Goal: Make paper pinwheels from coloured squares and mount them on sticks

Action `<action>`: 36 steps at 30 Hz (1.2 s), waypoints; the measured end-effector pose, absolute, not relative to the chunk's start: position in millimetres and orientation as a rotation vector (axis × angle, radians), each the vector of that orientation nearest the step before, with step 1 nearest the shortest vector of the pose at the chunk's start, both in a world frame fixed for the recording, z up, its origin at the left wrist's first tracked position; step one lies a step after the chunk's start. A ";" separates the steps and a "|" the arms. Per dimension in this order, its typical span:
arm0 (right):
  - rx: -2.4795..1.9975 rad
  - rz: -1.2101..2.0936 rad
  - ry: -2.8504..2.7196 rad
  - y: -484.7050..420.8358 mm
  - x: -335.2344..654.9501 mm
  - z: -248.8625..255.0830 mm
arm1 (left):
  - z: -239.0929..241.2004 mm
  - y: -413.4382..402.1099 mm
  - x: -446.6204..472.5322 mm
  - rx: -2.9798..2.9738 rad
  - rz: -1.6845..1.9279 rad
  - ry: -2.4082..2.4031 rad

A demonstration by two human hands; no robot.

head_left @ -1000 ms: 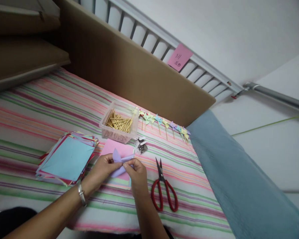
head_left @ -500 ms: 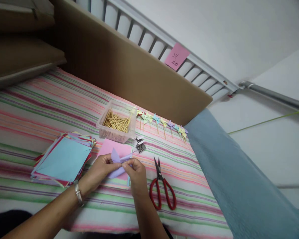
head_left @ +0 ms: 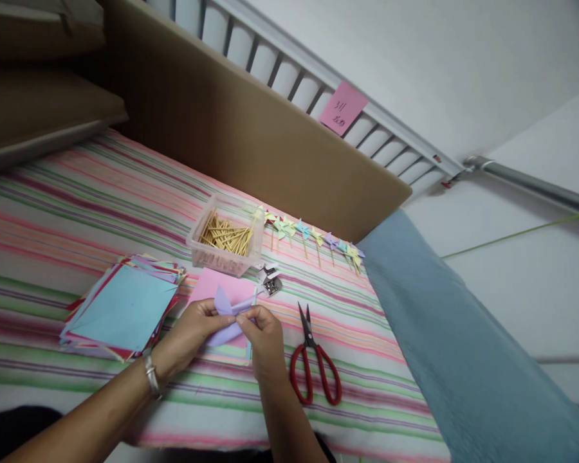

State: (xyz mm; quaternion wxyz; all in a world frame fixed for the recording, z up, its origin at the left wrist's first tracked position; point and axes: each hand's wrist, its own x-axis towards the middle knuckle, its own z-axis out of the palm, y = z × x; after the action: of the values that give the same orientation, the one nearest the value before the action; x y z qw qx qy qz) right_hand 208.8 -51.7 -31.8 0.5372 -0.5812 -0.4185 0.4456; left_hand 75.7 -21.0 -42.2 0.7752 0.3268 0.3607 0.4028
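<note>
Folded paper (head_left: 224,303): lilac. Sheet (head_left: 211,286) beneath it: pink. Paper stack (head_left: 125,305): light blue top sheet (red, pink and lilac edges below). Scissors (head_left: 311,344): red handles, dark blades. Bed cover (head_left: 77,206): pink, green and white stripes. Blanket (head_left: 453,347): plain grey-blue.

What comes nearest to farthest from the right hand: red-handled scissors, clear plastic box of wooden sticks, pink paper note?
From the right hand, head view:
1. Red-handled scissors, to its right.
2. Clear plastic box of wooden sticks, behind.
3. Pink paper note, high up behind.
</note>
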 end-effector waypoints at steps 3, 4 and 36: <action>-1.395 1.063 -0.991 -51.2 208.0 -33.1 | -40.7 -21.2 76.2 0.683 0.870 0.791; -1.406 1.060 -0.996 -51.1 207.7 -33.2 | -40.2 -21.4 76.4 0.674 0.873 0.795; -1.643 0.200 -2.010 39.2 234.9 57.3 | -48.6 -15.4 74.9 1.089 0.863 0.745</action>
State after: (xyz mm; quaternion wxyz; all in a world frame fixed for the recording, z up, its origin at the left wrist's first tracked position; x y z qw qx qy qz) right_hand 234.9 39.2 57.3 0.2655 -0.6084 -0.7443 0.0740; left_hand 74.9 -15.4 -48.6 0.7051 0.4898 0.3350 0.3882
